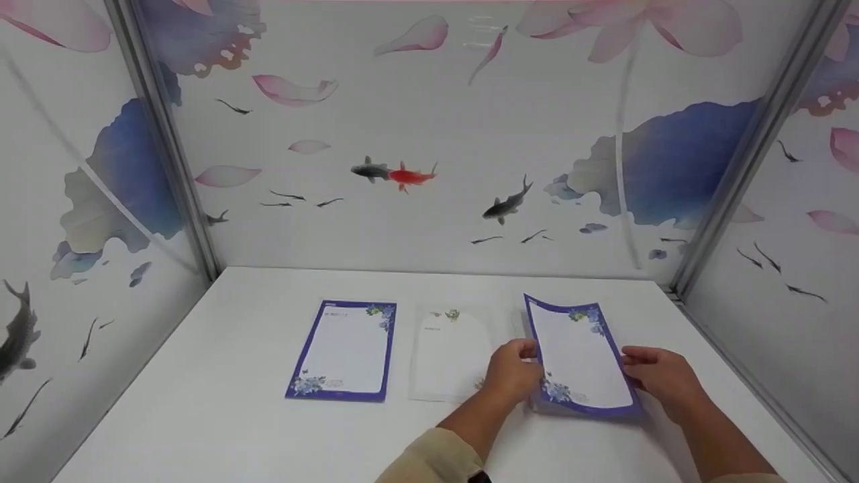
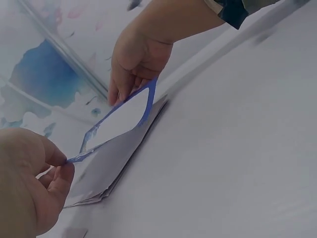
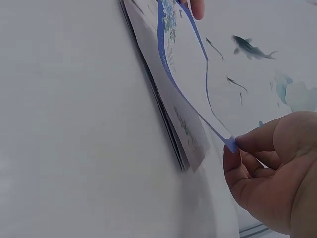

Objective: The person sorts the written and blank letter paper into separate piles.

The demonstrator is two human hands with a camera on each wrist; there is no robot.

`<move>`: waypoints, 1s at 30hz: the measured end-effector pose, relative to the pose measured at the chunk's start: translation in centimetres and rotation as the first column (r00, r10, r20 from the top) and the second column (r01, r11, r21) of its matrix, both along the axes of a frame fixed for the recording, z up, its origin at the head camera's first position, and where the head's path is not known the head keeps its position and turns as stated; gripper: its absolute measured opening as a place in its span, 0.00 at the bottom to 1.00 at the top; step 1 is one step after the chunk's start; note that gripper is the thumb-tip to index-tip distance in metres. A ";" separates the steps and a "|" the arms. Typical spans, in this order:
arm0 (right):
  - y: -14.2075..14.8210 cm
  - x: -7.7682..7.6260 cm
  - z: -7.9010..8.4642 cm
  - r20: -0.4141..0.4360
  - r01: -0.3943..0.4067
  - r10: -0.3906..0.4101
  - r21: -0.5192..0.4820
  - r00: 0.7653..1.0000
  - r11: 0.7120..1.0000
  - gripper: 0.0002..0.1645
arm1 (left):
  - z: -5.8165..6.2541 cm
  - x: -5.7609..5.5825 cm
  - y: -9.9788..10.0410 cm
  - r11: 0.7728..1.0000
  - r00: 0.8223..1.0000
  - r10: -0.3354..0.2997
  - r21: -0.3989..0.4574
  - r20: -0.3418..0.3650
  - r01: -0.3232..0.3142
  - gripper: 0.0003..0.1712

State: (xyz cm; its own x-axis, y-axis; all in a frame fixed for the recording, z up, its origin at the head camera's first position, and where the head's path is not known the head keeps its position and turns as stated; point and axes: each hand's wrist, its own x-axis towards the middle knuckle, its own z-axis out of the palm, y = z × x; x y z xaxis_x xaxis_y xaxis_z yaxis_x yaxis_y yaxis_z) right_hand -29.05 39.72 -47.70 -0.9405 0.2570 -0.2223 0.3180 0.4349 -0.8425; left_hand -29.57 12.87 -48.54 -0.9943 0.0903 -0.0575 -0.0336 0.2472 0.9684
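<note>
Between my two hands is a sheet of paper with a purple-blue border and blue flowers (image 1: 577, 355), raised and slightly bowed. Thumb and fingers of my left hand (image 1: 513, 372) pinch its left edge; in the left wrist view that hand (image 2: 29, 181) has the border between thumb and fingertips. My right hand (image 1: 664, 379) pinches the opposite edge, as the right wrist view shows with the hand (image 3: 277, 171) at the border. Under the raised sheet lies a stack of papers (image 2: 111, 168), mostly covered by it in the head view.
To the left lies another purple-bordered sheet (image 1: 345, 352). A pale sheet with a faint floral print (image 1: 449, 349) lies between it and my left hand. The white table (image 1: 221, 376) is enclosed by printed panels (image 1: 429, 100) with grey metal corner posts (image 1: 168, 147).
</note>
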 end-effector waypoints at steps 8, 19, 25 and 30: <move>0.8 0.2 -0.4 0.022 -0.033 0.032 0.054 0.999 0.998 0.31 | -0.8 0.2 0.1 0.997 0.999 0.004 -0.075 -0.042 -0.007 0.20; 0.7 0.1 -0.7 0.036 -0.003 0.001 0.055 0.999 0.998 0.34 | -0.6 0.3 -0.3 0.978 1.000 -0.004 -0.208 -0.021 0.000 0.20; -0.7 -0.1 -0.2 -0.021 -0.020 0.021 0.051 1.000 0.998 0.36 | 0.1 0.3 -1.7 0.993 1.000 0.004 -0.119 -0.001 -0.004 0.21; -3.1 -0.6 0.1 -0.077 -0.073 0.074 0.019 0.994 0.997 0.38 | 0.1 -1.0 -4.2 0.996 0.999 0.034 -0.078 -0.027 -0.036 0.22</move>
